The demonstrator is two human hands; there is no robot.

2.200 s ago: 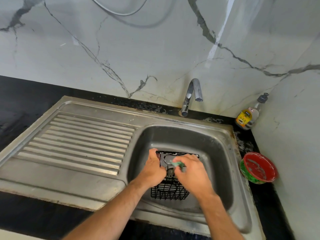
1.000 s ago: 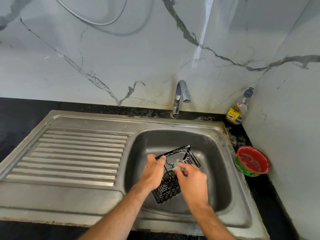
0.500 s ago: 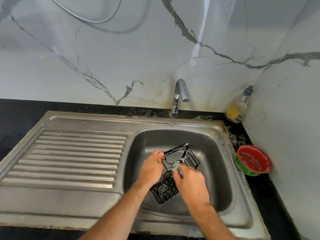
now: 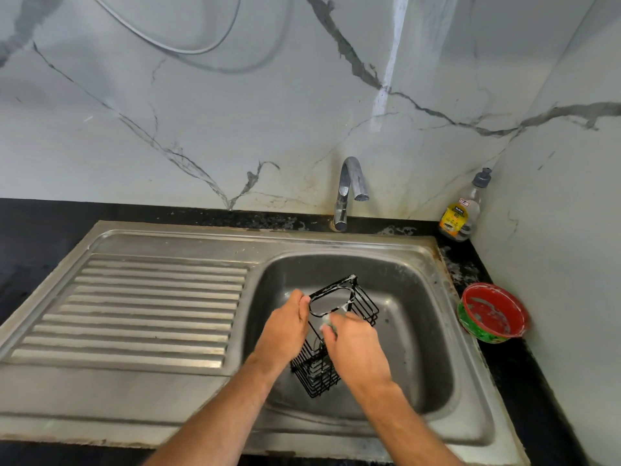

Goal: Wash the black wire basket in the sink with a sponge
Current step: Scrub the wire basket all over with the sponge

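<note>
The black wire basket point(image 4: 364, 301) is held tilted over the steel sink point(image 4: 413, 297), its open mouth turned up and away from me, with white foam on its rim. My left hand point(image 4: 285, 326) grips the basket's left edge near the rim. My right hand point(image 4: 358, 348) is closed on a small green sponge point(image 4: 327, 326) and presses it against the basket's near rim. The lower end of the basket sticks out between my two wrists. Most of the sponge is hidden under my fingers.
A chrome tap point(image 4: 349, 190) stands behind the sink, with no water running. The ribbed draining board point(image 4: 144, 307) lies to the left. A soap bottle point(image 4: 462, 210) stands in the back right corner. A red and green bowl point(image 4: 492, 312) sits on the black counter right of the sink.
The basket has been turned from lying flat with its mouth away to standing tilted on a corner. My right hand with the sponge has stayed on the rim, shifting slightly.
</note>
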